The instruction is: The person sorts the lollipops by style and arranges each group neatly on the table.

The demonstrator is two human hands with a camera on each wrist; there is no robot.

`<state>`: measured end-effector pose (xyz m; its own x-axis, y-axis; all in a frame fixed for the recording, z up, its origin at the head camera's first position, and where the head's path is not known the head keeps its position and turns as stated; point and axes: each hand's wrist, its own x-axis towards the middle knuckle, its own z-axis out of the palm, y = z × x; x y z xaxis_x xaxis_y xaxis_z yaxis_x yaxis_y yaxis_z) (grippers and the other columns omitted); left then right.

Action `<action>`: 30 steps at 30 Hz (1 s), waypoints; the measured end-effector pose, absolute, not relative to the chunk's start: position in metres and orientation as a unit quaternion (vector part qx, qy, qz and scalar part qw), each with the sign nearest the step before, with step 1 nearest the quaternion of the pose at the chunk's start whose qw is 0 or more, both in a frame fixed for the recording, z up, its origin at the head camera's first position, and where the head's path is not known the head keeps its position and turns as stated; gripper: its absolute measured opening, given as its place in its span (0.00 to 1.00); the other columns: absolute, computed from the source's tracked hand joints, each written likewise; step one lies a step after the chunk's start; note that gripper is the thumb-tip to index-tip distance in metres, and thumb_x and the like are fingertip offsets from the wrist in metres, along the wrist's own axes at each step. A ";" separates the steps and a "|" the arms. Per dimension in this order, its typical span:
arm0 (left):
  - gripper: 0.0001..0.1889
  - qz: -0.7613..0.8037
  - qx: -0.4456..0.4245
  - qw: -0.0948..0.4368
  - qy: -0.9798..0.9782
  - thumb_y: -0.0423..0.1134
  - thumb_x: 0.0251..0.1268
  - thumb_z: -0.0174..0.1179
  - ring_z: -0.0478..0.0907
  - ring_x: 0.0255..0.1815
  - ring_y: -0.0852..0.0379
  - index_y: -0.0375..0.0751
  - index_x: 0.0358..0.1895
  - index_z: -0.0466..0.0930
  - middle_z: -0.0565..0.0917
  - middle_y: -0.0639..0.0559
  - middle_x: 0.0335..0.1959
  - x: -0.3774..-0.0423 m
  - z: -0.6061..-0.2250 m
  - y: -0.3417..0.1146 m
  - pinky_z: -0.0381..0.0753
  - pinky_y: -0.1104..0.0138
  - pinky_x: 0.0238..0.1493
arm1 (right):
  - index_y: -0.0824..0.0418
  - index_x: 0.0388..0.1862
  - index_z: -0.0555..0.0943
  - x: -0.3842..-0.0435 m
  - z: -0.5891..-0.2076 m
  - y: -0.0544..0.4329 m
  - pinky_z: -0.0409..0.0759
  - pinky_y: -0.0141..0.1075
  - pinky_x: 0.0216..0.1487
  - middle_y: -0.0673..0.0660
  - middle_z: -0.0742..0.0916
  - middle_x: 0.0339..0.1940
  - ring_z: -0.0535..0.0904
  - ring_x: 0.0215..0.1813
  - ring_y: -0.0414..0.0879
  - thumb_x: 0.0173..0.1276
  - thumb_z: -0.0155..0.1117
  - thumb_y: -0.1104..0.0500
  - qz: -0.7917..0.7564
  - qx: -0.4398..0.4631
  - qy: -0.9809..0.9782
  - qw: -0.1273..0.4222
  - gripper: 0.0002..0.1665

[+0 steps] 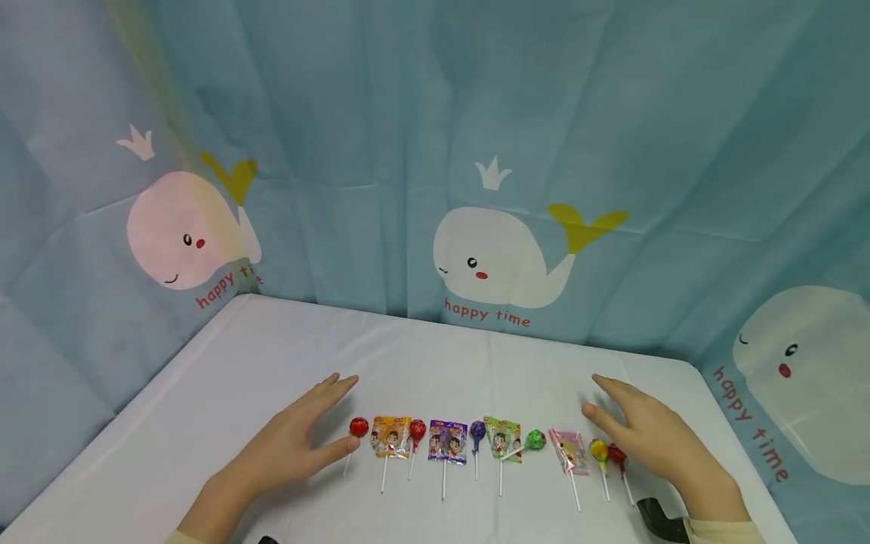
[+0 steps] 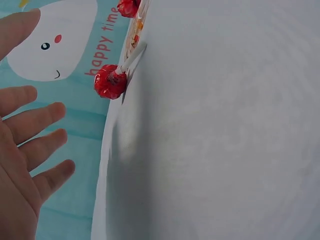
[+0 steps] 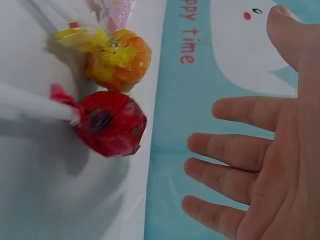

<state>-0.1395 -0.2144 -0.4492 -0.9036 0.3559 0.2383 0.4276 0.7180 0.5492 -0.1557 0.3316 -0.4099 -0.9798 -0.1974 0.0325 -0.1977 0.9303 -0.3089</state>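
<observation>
Lollipops lie in a row across the white table. My left hand [image 1: 295,438] hovers by the left end with fingers spread and nothing held, nearest a red round lollipop [image 1: 359,427]. My right hand [image 1: 646,431] is held by the right end, also empty with straight fingers, beside a dark red lollipop [image 1: 616,454] and a yellow lollipop [image 1: 599,450]. Between the hands are an orange flat packet lollipop [image 1: 390,436], another red one [image 1: 418,431], a purple packet [image 1: 448,442], a purple ball [image 1: 478,431], a green packet [image 1: 503,437], a green ball [image 1: 535,440] and a pink packet [image 1: 569,451].
A white cloth covers the table [image 1: 435,355]. Behind and at the sides hangs a blue curtain [image 1: 353,151] printed with whales and "happy time". Black straps [image 1: 661,520] show near the wrists at the bottom.
</observation>
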 end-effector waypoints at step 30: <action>0.45 -0.317 -0.333 0.097 -0.883 0.64 0.56 0.82 0.71 0.79 0.52 0.55 0.77 0.78 0.78 0.58 0.76 -0.151 -0.477 -0.193 0.73 0.43 0.76 | 0.51 0.64 0.89 -0.131 -0.409 0.278 0.85 0.57 0.62 0.46 0.90 0.62 0.87 0.64 0.52 0.73 0.76 0.40 0.160 0.224 -0.948 0.162 0.26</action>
